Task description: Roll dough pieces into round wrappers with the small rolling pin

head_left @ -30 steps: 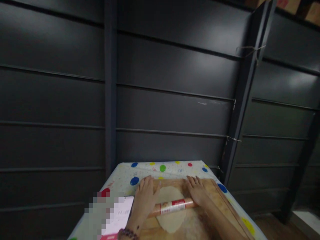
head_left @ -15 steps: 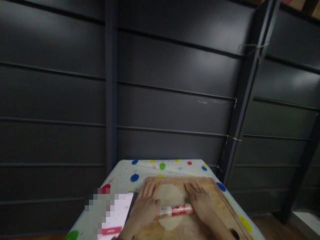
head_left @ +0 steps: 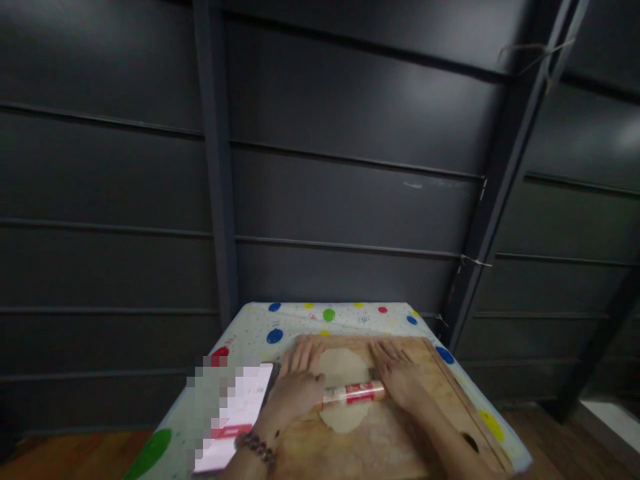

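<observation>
A rolling pin, wrapped in a red-and-white label, lies crosswise over a flat oval sheet of dough. The dough shows on both the far and near sides of the pin, on a wooden board. My left hand rests over the pin's left end, its fingers stretched forward and flat. Over the right end lies my right hand, palm down with fingers extended and slightly spread. Both hands hide the pin's ends. A beaded bracelet circles my left wrist.
Left of the board lies a phone-like device with a lit screen, partly pixelated. A white cloth with coloured dots covers the table. Dark panelled wall rises behind the table, with an upright post at right.
The view has tilted down, so the table and hands appear higher and the bracelet shows. The pin and both hands have shifted slightly toward the dough's far side.
</observation>
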Available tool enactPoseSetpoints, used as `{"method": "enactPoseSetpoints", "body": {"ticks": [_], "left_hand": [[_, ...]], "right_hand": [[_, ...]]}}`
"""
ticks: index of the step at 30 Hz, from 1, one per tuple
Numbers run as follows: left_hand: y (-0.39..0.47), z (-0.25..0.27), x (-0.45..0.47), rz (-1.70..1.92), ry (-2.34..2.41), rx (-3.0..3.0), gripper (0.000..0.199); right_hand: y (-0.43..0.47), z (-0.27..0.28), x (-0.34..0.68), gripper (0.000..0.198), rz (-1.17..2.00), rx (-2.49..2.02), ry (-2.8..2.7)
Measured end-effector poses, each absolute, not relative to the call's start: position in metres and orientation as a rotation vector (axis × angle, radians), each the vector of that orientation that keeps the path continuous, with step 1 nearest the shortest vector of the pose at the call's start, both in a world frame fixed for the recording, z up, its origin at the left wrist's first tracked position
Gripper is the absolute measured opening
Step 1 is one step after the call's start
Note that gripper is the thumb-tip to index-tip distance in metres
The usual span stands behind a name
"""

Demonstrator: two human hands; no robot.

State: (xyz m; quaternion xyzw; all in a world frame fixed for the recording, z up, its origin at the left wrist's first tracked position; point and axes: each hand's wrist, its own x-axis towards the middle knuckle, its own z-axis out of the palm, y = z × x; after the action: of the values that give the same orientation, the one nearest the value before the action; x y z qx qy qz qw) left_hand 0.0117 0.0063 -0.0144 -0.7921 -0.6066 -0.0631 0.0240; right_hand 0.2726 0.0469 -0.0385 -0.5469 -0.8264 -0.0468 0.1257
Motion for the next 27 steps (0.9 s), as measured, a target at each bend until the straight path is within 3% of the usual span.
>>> {"method": "enactPoseSetpoints", "body": {"ticks": [7, 17, 27], "left_hand": [[-0.029, -0.004, 0.016, -0.262, -1.751, -2.452, 0.064], [0.003, -0.011, 0.012, -0.251, -1.875, -2.397, 0.064], [-0.040, -0.009, 0.012, -0.326, -1.635, -2.613, 0.056]], "right_hand": [[0.003, -0.037, 0.280, 0.055, -0.047, -1.646, -2.319], [0.045, -0.024, 0.259, 0.056, -0.156, -1.779, -2.434], [-0.025, -0.047, 0.277, 0.052, -0.212, -1.618, -2.272]]}}
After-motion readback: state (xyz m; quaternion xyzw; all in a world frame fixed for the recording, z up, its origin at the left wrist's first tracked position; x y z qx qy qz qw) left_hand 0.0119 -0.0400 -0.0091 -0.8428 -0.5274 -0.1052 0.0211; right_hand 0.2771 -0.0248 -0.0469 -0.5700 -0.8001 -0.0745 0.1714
